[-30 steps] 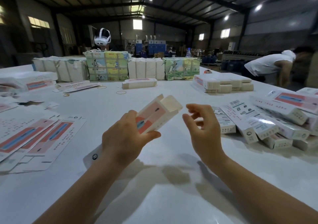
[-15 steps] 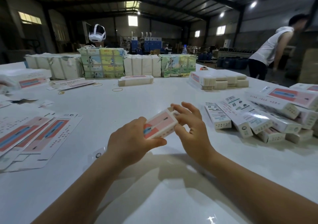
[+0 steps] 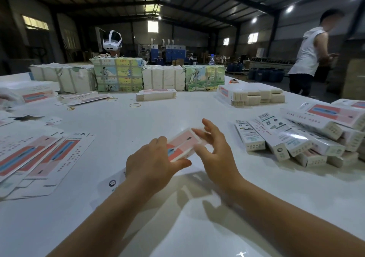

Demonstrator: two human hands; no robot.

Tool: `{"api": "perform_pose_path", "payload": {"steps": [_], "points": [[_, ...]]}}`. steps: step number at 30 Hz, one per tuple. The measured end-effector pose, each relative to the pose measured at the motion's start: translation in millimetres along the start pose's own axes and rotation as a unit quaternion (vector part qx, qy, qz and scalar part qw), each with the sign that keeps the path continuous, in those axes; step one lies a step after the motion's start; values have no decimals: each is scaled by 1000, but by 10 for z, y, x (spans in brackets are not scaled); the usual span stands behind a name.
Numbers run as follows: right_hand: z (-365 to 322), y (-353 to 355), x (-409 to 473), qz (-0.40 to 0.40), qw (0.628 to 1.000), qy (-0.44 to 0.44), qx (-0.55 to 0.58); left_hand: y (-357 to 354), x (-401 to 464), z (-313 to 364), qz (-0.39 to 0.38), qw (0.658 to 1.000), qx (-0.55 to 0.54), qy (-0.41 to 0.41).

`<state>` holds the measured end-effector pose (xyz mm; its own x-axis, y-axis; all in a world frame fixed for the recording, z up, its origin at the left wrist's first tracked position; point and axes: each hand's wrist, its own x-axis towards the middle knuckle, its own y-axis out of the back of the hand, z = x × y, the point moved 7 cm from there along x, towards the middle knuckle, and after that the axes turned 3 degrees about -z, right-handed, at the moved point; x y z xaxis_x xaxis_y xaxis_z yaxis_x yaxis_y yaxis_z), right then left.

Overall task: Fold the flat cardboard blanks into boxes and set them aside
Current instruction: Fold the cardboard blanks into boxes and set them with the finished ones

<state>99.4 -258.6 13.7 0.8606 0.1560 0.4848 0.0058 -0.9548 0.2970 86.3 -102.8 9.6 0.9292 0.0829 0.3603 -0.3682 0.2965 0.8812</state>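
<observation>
Head view: the left hand (image 3: 152, 162) grips the half-formed box (image 3: 182, 144) above the table (image 3: 138, 118); the right hand (image 3: 215, 156), fingers spread, touches its far end. Judged step: closing the end flap. Next, tuck it, then add it to the finished boxes (image 3: 292, 138) right of the box.

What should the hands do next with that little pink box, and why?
Probably press the far end flap shut with the right hand. The left hand grips the pink and white cardboard box just above the white table, and the right fingers already rest at its far end. Then it could join the pile of finished white boxes on the right.
</observation>
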Motion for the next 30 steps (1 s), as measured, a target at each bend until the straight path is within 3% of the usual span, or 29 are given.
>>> {"api": "perform_pose_path", "payload": {"steps": [3,5,6,7,8,11,13,16,19,21,23,26,30], "points": [[111,132,92,32,998,-60,-7,33,-13,6,4,1000,-1,-3],[295,65,109,-4,975,-169,143,43,-24,33,5,1000,8,-7],[366,-20,95,-30,944,-216,246,37,-33,51,4,1000,16,-10],[403,-88,91,-42,913,-240,326,24,-39,68,0,1000,26,-12],[401,-107,98,-48,906,-243,345,8,-44,82,-6,999,36,-14],[363,-44,92,-28,951,-183,247,-35,-49,102,-15,998,60,-14],[230,5,73,-21,992,-92,83,-44,-51,130,-11,997,77,-20],[73,-51,11,-39,991,9,-125,-51,-57,147,-5,995,95,-20],[1,-83,-5,-38,983,57,-173,-34,-74,122,6,993,121,-18],[3,-51,15,-24,994,36,-104,-7,-77,106,19,989,147,-18],[104,10,72,-9,999,-41,10,11,-77,109,31,985,167,-24],[270,9,122,-41,973,-154,168,9,-86,132,46,981,187,-39],[295,21,157,-43,962,-170,210,24,-85,146,59,980,186,-48]]}}
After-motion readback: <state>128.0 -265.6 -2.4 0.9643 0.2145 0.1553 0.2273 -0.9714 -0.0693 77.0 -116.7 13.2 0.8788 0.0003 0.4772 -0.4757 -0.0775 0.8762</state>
